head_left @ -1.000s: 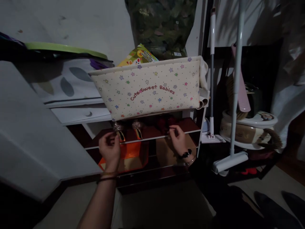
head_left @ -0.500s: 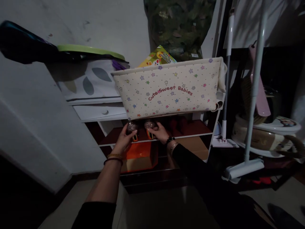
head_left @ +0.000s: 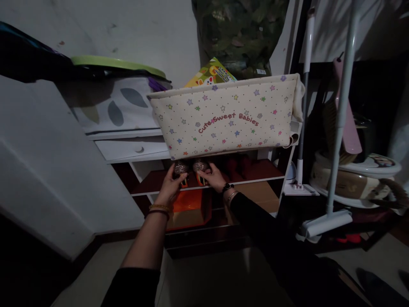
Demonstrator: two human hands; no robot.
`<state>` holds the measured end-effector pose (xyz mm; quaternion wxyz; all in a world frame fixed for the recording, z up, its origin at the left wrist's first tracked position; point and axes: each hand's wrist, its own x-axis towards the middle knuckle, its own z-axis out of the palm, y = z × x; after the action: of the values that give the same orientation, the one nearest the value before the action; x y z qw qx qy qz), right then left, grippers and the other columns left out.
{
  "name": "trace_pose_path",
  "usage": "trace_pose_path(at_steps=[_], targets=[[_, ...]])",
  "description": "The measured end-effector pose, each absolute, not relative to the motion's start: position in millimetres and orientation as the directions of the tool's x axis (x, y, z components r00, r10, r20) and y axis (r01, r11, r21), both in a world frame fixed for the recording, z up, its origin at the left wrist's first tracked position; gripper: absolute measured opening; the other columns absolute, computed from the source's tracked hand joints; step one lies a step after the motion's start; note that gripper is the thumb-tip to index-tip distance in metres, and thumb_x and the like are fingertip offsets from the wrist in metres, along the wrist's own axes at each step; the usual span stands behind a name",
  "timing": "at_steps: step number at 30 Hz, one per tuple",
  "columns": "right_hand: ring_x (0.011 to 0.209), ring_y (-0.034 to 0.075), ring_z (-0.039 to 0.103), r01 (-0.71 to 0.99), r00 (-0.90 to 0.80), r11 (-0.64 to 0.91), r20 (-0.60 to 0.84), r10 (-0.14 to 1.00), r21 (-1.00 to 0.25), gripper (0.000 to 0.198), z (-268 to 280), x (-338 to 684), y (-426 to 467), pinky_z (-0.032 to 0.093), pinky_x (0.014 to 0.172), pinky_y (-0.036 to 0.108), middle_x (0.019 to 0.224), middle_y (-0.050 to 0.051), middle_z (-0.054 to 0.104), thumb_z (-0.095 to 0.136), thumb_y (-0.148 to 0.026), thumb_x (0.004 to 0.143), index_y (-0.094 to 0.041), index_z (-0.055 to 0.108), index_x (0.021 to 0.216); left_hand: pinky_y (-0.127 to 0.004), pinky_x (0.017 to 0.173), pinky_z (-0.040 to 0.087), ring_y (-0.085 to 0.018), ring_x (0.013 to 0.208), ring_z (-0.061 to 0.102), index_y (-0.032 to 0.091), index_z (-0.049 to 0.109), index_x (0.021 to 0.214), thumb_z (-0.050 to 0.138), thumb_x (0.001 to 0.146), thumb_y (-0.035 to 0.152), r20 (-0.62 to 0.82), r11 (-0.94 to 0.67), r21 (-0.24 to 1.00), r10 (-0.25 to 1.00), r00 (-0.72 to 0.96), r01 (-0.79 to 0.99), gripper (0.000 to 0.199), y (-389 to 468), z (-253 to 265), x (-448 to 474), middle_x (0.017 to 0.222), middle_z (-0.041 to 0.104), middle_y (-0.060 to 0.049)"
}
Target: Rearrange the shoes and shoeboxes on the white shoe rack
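A pair of glittery shoes sits side by side on the dark red shelf [head_left: 150,181] of a white rack, under the overhanging fabric basket. My left hand [head_left: 171,183] is closed around the left glittery shoe [head_left: 181,167], thumb across its near end. Around the right glittery shoe [head_left: 200,166] my right hand [head_left: 214,176] is closed from the right side. Orange and black patches show at the near ends of both shoes. Their far parts are hidden in shadow beneath the basket.
The cream basket [head_left: 230,115] juts out over the shelf. Dark red shoes [head_left: 238,166] stand right of my hands. Below are an orange box [head_left: 188,202] and a cardboard box [head_left: 260,197]. A flat mop [head_left: 300,187] and a squeegee-like mop [head_left: 329,221] lean at the right.
My left hand and the left shoe have shifted slightly right, closer to the right shoe. My right hand stays nearly in place.
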<state>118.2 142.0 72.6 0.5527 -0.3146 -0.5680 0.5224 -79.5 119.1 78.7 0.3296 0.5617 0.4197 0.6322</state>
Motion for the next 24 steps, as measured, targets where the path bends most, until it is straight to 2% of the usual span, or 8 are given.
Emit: trace_pose_path(at_steps=[4,7,11,14,16,20,24], targets=[[0.067,0.010,0.057,-0.179,-0.159,0.276,0.304,0.939,-0.944,0.068,71,117,143,0.048,0.059,0.020,0.080,-0.006,0.060,0.089,-0.041,0.072,-0.025,0.060,0.132,-0.042,0.105,0.055,-0.026,0.118,0.070,0.022,0.047,0.155,0.084,0.076,0.042,0.434,-0.422,0.900,0.887,-0.159,0.107,0.089,118,79,-78,0.142,0.066,-0.015],[0.078,0.012,0.061,-0.142,-0.125,0.298,0.316,0.941,-0.944,0.072,71,116,141,0.052,0.068,0.021,0.086,-0.004,0.064,0.088,-0.040,0.074,-0.026,0.058,0.138,-0.041,0.110,0.052,-0.027,0.125,0.066,0.019,0.050,0.151,0.083,0.078,0.038,0.454,-0.426,0.890,0.866,-0.212,0.164,0.083,117,80,-76,0.143,0.065,-0.016],[0.097,0.017,0.066,-0.097,-0.133,0.253,0.265,0.955,-0.962,0.092,71,123,127,0.057,0.083,0.029,0.106,0.003,0.068,0.087,-0.034,0.076,-0.024,0.042,0.155,-0.045,0.111,0.051,-0.029,0.126,0.066,0.019,0.048,0.147,0.088,0.070,0.030,0.421,-0.409,0.906,0.845,-0.329,0.109,0.088,110,75,-77,0.147,0.059,-0.020],[0.106,0.020,0.068,-0.138,-0.156,0.264,0.284,0.946,-0.955,0.101,70,148,103,0.058,0.094,0.036,0.121,0.009,0.065,0.088,-0.030,0.074,-0.024,0.034,0.160,-0.048,0.109,0.052,-0.027,0.118,0.070,0.020,0.051,0.139,0.089,0.066,0.029,0.414,-0.437,0.896,0.767,-0.489,0.073,0.083,94,60,-79,0.143,0.059,-0.021],[0.110,0.021,0.068,-0.167,-0.163,0.348,0.374,0.913,-0.923,0.092,70,175,84,0.056,0.099,0.039,0.124,0.010,0.064,0.088,-0.031,0.074,-0.025,0.044,0.154,-0.047,0.108,0.052,-0.025,0.114,0.071,0.019,0.056,0.131,0.086,0.068,0.032,0.439,-0.469,0.878,0.702,-0.561,0.100,0.071,76,48,-76,0.135,0.063,-0.018],[0.108,0.020,0.068,-0.122,-0.149,0.481,0.495,0.856,-0.868,0.057,78,242,44,0.056,0.099,0.040,0.121,0.009,0.069,0.082,-0.041,0.081,-0.024,0.063,0.133,-0.042,0.103,0.055,-0.023,0.107,0.072,0.017,0.064,0.118,0.082,0.075,0.040,0.492,-0.493,0.853,0.650,-0.580,0.170,0.051,39,28,-50,0.119,0.071,-0.014],[0.099,0.019,0.069,-0.012,-0.049,0.494,0.494,0.868,-0.869,0.044,72,295,13,0.054,0.097,0.038,0.112,0.008,0.074,0.077,-0.045,0.087,-0.022,0.068,0.124,-0.037,0.092,0.057,-0.023,0.099,0.072,0.018,0.069,0.107,0.077,0.079,0.049,0.462,-0.432,0.882,0.713,-0.527,0.189,0.042,15,16,-11,0.105,0.075,-0.010]])
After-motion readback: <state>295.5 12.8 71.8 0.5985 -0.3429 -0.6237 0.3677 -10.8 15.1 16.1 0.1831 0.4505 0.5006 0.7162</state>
